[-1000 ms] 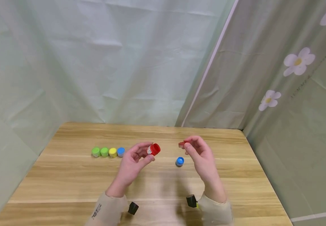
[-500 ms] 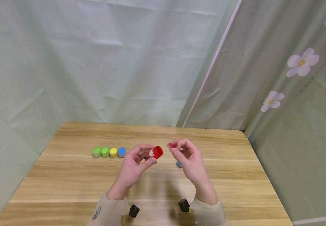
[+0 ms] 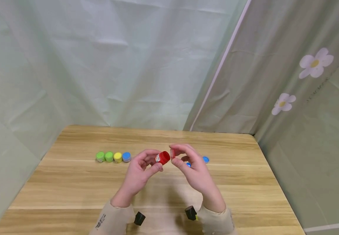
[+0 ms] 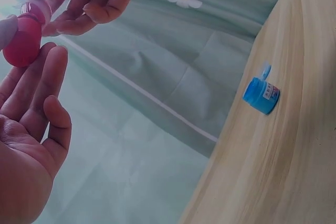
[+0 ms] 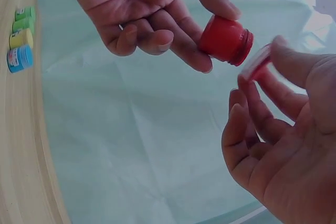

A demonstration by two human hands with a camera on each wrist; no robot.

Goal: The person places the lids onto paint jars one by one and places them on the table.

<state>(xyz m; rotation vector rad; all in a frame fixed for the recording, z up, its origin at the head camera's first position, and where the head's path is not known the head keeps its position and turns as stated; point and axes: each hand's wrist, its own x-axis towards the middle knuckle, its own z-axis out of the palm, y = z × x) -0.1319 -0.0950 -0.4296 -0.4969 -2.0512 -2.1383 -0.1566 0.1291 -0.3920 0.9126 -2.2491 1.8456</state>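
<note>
In the head view my left hand holds a small red paint jar between thumb and fingers, tilted with its uncovered mouth to the right. My right hand pinches the red lid just in front of that mouth. The right wrist view has the red jar with its threaded neck facing the blurred lid, the two very close together. An uncapped blue jar, partly hidden behind my right hand, stands on the table. Its blue lid lies beside it.
A row of capped jars stands left of my left hand: two green ones, a yellow one and a blue one. They rest on a wooden table. Pale curtains hang behind and beside it.
My right hand has moved left with the red lid, from well apart to close against the jar's mouth, turning the lid upright. The left hand has barely shifted.
</note>
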